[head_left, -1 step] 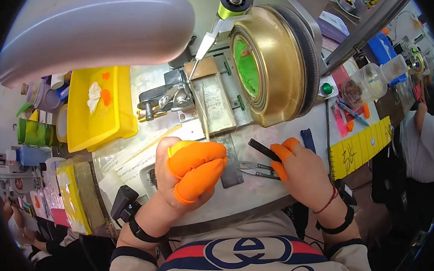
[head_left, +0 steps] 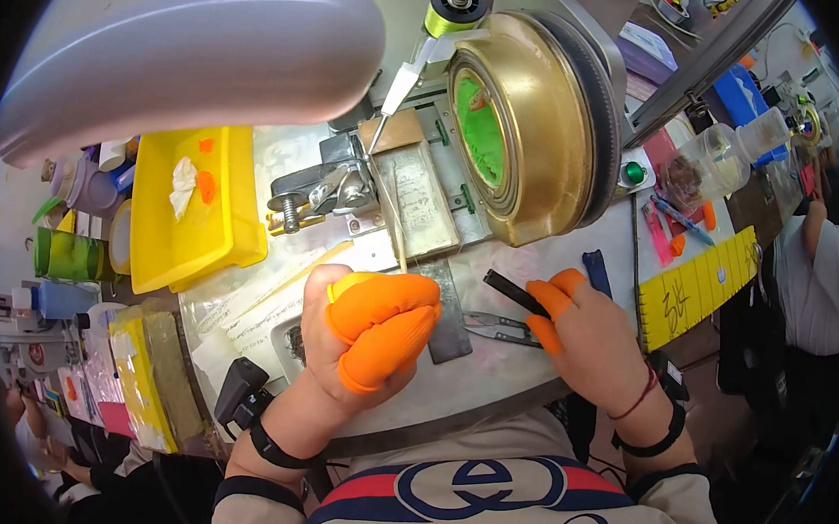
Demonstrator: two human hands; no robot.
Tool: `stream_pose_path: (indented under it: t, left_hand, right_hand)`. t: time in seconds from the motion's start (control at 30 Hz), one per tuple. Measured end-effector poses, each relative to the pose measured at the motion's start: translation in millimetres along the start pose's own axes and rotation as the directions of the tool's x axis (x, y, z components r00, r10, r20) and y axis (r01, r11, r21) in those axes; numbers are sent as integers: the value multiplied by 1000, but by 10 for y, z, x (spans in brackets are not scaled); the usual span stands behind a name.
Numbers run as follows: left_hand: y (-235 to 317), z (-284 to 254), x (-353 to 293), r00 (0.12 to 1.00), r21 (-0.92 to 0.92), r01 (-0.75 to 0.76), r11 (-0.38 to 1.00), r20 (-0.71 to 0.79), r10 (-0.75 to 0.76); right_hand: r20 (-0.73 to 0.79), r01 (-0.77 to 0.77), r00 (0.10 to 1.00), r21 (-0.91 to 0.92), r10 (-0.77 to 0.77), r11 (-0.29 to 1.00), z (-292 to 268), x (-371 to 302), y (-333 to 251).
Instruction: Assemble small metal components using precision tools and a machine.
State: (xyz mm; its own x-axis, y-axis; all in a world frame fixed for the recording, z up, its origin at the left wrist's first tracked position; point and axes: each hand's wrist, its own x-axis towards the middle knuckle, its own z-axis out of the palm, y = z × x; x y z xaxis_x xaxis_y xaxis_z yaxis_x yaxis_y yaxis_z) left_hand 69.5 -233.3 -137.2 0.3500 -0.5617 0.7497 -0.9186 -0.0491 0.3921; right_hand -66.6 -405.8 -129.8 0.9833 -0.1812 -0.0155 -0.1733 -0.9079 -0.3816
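My left hand (head_left: pixel 370 331) is closed in a fist, with orange finger cots on its fingers and a yellow band at one of them. Whatever it may hold is hidden inside. It is over the near part of the white worktop (head_left: pixel 450 389), beside a flat dark grey plate (head_left: pixel 450 333). Between the orange-cotted fingers of my right hand (head_left: pixel 583 334) is a slim black stick-like tool (head_left: pixel 506 288), pointing up and left; its kind does not show. Metal snips (head_left: pixel 497 328) lie on the worktop under that tool, their handle end reaching toward my right hand.
A gold-coloured wheel housing (head_left: pixel 543 125) with a green centre stands ahead, beside a small metal vise (head_left: pixel 347 188). A purple-grey lamp arm (head_left: pixel 201 66) overhangs the left. The yellow tray (head_left: pixel 151 246) lies left; a yellow strip (head_left: pixel 702 279) and clear cups (head_left: pixel 700 159) are right.
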Motion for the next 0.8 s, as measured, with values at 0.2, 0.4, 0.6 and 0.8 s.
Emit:
stream_pose_path:
  t: [0.2, 0.4, 0.6, 0.8]
  left_hand:
    - [1, -26, 21, 998, -9, -57, 998, 28, 58]
    - [-9, 5, -66, 996, 130, -51, 990, -72, 61]
    - [7, -27, -57, 999, 137, -32, 990, -35, 37]
    - [11, -9, 27, 996, 39, -23, 999, -83, 26]
  right_hand:
    - [-194, -4, 976, 453, 103, 892, -283, -122, -126]
    - [-456, 405, 886, 849, 84, 341, -386, -224, -205]
    - [-535, 513, 840, 725, -93, 460, -443, 6, -317]
    - [-568, 631, 761, 533, -315, 564, -495, 296, -398]
